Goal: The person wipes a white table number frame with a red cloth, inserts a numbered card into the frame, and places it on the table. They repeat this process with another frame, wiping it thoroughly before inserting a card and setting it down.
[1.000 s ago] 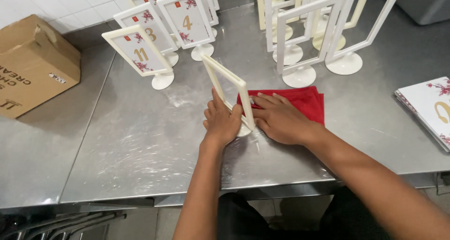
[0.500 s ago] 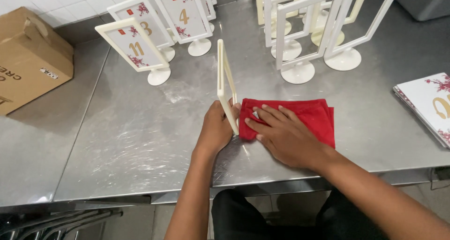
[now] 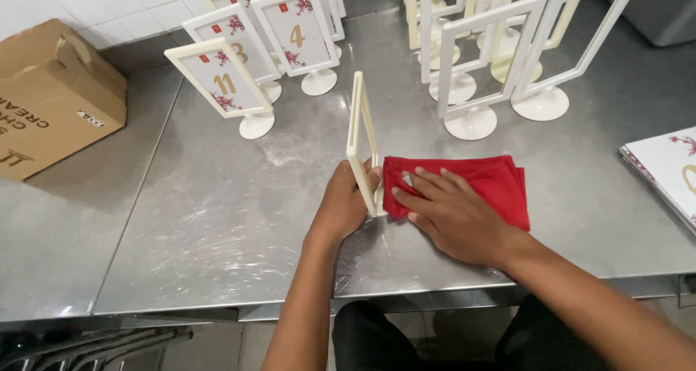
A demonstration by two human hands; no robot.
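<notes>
A cream plastic sign frame (image 3: 359, 135) stands edge-on and upright on the steel table (image 3: 217, 226). My left hand (image 3: 344, 204) grips its lower part near the base. My right hand (image 3: 449, 211) lies flat, fingers spread, on a folded red cloth (image 3: 493, 179) that sits right beside the frame's base. The cloth's left edge touches the frame. The frame's foot is hidden behind my left hand.
Several numbered table signs (image 3: 225, 84) with floral cards stand at the back left. Several bare cream frames (image 3: 493, 59) stand at the back right. A cardboard box (image 3: 51, 95) sits far left. A stack of floral cards (image 3: 670, 164) lies at the right edge.
The frame was tilted a second ago and now stands upright and edge-on. My right hand has spread flat on the red cloth next to it.
</notes>
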